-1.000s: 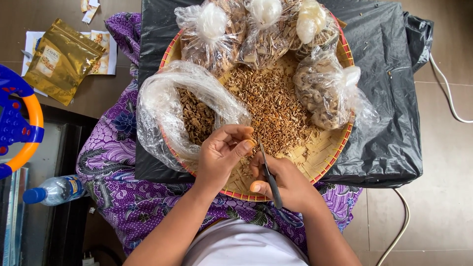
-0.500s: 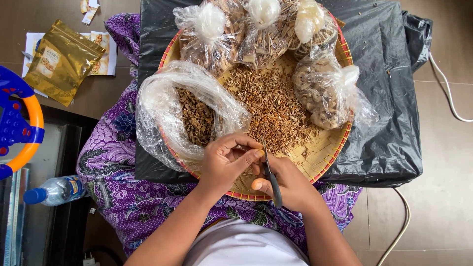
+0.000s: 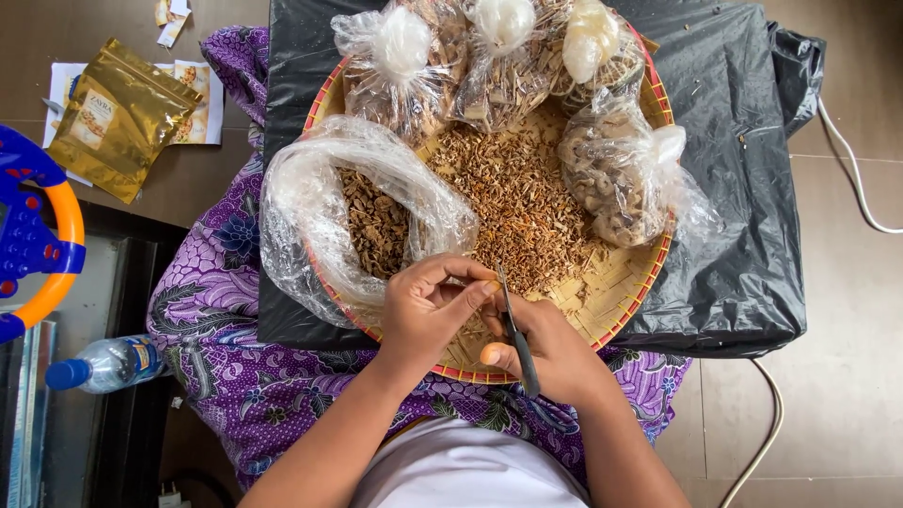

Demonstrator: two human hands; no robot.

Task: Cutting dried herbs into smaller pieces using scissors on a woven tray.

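A slim dark-handled knife [image 3: 515, 337] sits in the right hand [image 3: 546, 350], whose fingers are closed round the handle; its long axis runs nearly straight away from the person, leaning a little to the left, with the thin blade tip pointing toward the far rim of the woven tray [image 3: 625, 296] and the handle end toward the body. The lower end of the handle is covered by the fingers. The left hand [image 3: 428, 309] is pinched together just beside the blade, fingertips meeting at something too small to make out, so what it holds cannot be told. Both hands are close together over the near edge of the tray, just touching or almost so. Beyond the blade tip a loose heap of brown chopped bits [image 3: 513, 202] covers the middle of the tray. At the tray's left edge lies an open clear plastic bag [image 3: 310, 202] with more of the brown bits inside, its mouth turned toward the hands. Along the far rim stand three knotted bags [image 3: 499, 56], and a fourth knotted bag [image 3: 616, 179] lies at the right edge; their contents are blurred by the creased plastic. The tray rests on a black plastic sheet [image 3: 743, 188] spread over the lap, with purple patterned cloth [image 3: 221, 320] showing below it. The person's forearms are cut off at the bottom of the view.
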